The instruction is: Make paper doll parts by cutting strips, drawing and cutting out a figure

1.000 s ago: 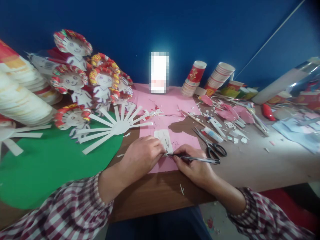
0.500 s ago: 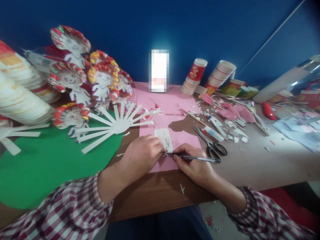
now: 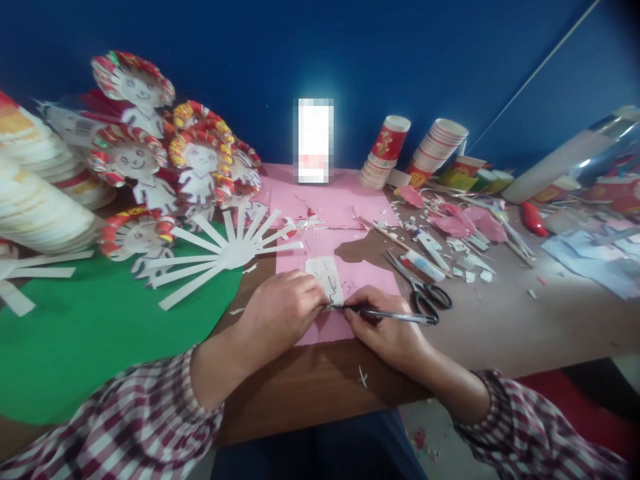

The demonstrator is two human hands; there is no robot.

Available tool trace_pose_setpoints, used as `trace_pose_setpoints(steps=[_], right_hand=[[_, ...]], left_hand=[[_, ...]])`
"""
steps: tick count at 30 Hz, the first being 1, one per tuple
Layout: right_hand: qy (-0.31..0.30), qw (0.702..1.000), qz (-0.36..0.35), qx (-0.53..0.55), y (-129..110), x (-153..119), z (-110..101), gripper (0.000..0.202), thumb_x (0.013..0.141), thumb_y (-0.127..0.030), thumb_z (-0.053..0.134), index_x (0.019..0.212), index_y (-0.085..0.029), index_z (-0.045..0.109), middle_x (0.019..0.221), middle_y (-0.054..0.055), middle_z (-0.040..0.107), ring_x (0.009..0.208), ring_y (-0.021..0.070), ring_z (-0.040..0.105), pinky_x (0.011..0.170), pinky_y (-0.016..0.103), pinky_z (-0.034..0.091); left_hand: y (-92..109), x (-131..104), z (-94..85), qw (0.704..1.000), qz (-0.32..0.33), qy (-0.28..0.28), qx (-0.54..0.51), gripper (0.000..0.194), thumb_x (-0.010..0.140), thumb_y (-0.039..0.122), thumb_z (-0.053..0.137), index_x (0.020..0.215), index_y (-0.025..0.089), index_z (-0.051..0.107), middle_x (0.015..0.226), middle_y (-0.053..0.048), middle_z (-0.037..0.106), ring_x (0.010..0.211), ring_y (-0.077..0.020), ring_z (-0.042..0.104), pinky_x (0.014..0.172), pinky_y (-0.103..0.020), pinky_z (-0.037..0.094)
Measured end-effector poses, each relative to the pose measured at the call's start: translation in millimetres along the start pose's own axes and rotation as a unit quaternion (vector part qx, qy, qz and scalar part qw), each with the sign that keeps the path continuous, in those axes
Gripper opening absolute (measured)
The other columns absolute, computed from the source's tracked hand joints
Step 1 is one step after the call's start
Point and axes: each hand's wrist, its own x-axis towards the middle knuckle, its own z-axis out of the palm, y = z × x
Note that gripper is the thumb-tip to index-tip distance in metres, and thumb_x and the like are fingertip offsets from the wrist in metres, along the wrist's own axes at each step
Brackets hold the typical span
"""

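- Two hands in the head view: the left hand [image 3: 285,303] has its fingers together, clamped on the near edge of the white paper [image 3: 323,272].
- Right hand [image 3: 385,328] clamped around the pen [image 3: 400,315], tip at that near edge.
- White paper, marked with dark lines, lies on pink paper [image 3: 330,328] on the desk [image 3: 300,387].
- Scissors [image 3: 425,297] to the right; white strip cutout [image 3: 236,255] to the left, partly over the green sheet [image 3: 125,327].

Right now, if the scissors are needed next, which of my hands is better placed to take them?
Probably the right hand: it is close to the scissors, though it holds a pen, which may need putting down first. The left hand is farther off, at the white paper.
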Motion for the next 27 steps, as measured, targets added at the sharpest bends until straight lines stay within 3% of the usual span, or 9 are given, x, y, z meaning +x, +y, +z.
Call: trace_pose_setpoints(steps=[4, 27], right_hand=[[0.009, 1.0, 0.005, 0.0, 0.1, 0.8, -0.2, 0.006, 0.076, -0.011, 0.063, 0.076, -0.017, 0.064, 0.064, 0.0, 0.066, 0.055, 0.0105, 0.059, 0.055, 0.019, 0.046], [0.017, 1.0, 0.018, -0.004, -0.7, 0.3, -1.5, 0.003, 0.077, -0.015, 0.062, 0.077, -0.018, 0.064, 0.064, -0.001, 0.067, 0.054, 0.0112, 0.057, 0.054, 0.02, 0.045]], left_hand=[[-0.3, 0.1, 0.0, 0.999, -0.02, -0.031, -0.01, 0.018, 0.093, 0.022, 0.051, 0.096, 0.017, 0.068, 0.087, -0.006, 0.066, 0.09, -0.0207, 0.061, 0.082, -0.037, 0.05], [1.1, 1.8, -2.5, 0.999, -0.024, -0.046, 0.004, 0.018, 0.092, 0.021, 0.052, 0.097, 0.018, 0.069, 0.088, -0.006, 0.066, 0.09, -0.0222, 0.061, 0.08, -0.038, 0.05]])
